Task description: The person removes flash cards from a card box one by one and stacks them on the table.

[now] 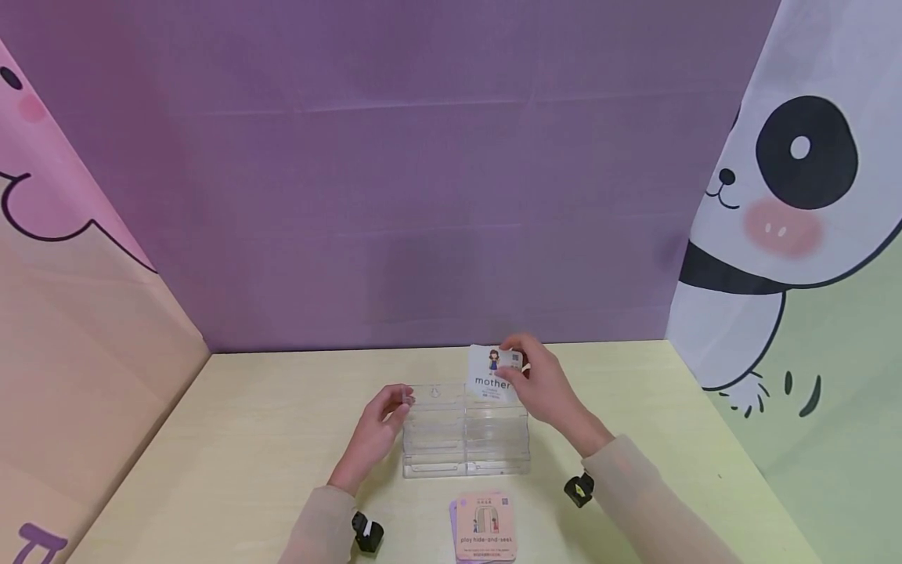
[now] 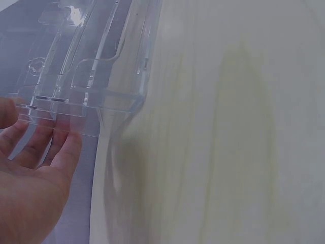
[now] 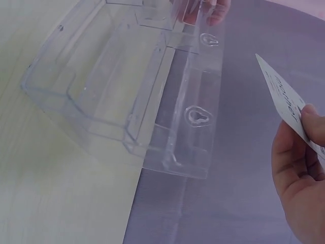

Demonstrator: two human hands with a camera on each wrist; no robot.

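Observation:
A clear plastic card rack (image 1: 434, 439) with tiered compartments in two columns stands on the table. My left hand (image 1: 377, 427) grips its upper left edge; in the left wrist view the thumb and fingers (image 2: 66, 152) are on either side of the clear rim. Between thumb and fingers, my right hand (image 1: 546, 382) pinches a white "mother" flashcard (image 1: 486, 374) with a small drawn figure. The card is upright over the rack's upper right part in the head view. From the right wrist, the card (image 3: 280, 94) appears apart from the rack (image 3: 195, 117).
Near the table's front lies a stack of cards (image 1: 486, 526), a pink "play hide-and-seek" card on top and a purple edge showing beneath. A purple backdrop (image 1: 437, 196) rises behind the pale wooden table (image 1: 282, 407). Cartoon-printed panels (image 1: 810, 329) flank both sides.

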